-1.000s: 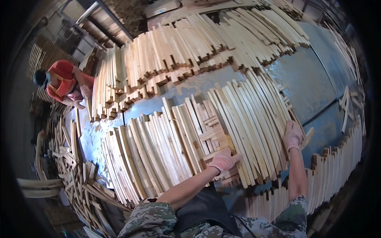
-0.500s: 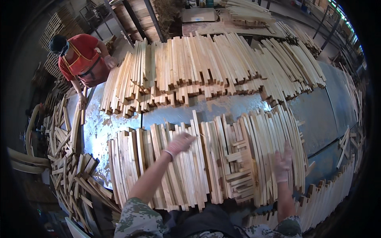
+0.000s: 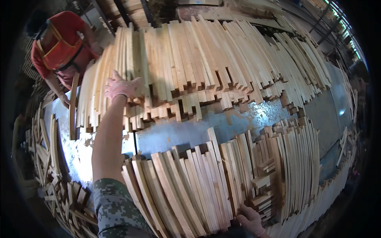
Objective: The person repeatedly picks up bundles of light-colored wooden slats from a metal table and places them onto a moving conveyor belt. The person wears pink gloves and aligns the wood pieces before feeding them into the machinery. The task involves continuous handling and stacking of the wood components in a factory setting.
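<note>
My left hand (image 3: 121, 86), in a thin pale glove, reaches across with fingers spread over the near ends of the far stack of wooden strips (image 3: 186, 55). It lies on or just above them; contact cannot be made out. Low in the view, my right hand (image 3: 251, 220) is at the near ends of the closer stack of wooden strips (image 3: 190, 174). Its fingers are slightly bent and apart, with no strip gripped between them. Among the closer strips, several short pieces (image 3: 264, 181) lie crosswise next to a dark gap.
Both stacks rest on a worn metal table (image 3: 170, 137). At the far left a person in a red apron (image 3: 65, 47) holds one upright strip (image 3: 73, 107). Loose offcuts (image 3: 59, 194) heap along the left edge. Another row of strips (image 3: 329, 194) stands at the lower right.
My left hand has moved from above the closer stack to the far stack. My right hand has come down and left to the closer stack's near ends. The view has shifted; the person lifts a strip.
</note>
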The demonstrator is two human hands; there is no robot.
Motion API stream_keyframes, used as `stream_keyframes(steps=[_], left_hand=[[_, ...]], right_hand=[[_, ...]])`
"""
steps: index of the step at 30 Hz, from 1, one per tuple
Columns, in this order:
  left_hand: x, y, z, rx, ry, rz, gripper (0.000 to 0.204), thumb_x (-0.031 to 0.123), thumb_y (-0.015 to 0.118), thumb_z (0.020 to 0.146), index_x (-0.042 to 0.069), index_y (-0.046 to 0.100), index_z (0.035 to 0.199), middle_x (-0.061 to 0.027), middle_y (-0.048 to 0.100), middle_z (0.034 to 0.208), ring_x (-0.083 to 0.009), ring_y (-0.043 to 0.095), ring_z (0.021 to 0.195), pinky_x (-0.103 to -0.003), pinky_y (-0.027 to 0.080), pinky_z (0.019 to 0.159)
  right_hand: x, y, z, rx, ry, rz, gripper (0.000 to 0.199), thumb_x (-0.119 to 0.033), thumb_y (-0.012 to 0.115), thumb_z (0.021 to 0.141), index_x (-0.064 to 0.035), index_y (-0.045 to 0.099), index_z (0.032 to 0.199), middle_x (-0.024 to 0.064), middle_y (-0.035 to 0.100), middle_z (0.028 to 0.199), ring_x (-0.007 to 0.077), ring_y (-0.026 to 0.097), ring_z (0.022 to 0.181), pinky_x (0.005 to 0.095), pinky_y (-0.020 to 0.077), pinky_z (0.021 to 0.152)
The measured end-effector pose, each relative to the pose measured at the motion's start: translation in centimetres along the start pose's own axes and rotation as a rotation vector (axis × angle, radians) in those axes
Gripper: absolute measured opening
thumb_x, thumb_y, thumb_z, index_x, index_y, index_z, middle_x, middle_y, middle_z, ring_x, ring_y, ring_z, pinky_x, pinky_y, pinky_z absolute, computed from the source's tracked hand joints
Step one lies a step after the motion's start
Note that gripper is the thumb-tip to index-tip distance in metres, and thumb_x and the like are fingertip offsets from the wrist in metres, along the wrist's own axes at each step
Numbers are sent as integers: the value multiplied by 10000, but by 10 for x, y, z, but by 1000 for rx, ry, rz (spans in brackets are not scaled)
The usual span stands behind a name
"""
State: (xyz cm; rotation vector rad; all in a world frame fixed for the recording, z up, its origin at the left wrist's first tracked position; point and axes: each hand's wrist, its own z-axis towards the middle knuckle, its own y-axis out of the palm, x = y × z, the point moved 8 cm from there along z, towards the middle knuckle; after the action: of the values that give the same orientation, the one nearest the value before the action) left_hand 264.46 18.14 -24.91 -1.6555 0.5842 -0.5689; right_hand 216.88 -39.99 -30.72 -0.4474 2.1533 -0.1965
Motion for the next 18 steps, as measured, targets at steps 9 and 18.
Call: stream_keyframes(steps=[9, 18], left_hand=[[37, 56, 68, -22, 453, -384, 716, 611, 808, 875, 25, 748, 1282, -135, 773, 1219, -224, 731, 1092, -392, 585, 946], [-2, 64, 54, -30, 391, -735, 576, 471, 709, 989, 56, 692, 1388, -109, 739, 1254, -228, 714, 1119, -377, 599, 933]], right_hand=[[26, 19, -11, -108, 220, -116, 658, -403, 663, 1068, -55, 518, 1607, 216, 646, 1474, 338, 624, 1354, 405, 476, 1151], [20, 12, -31, -189, 201, -71, 689, -448, 595, 1102, -97, 433, 1673, 226, 575, 1556, 371, 552, 1442, 433, 442, 1196]])
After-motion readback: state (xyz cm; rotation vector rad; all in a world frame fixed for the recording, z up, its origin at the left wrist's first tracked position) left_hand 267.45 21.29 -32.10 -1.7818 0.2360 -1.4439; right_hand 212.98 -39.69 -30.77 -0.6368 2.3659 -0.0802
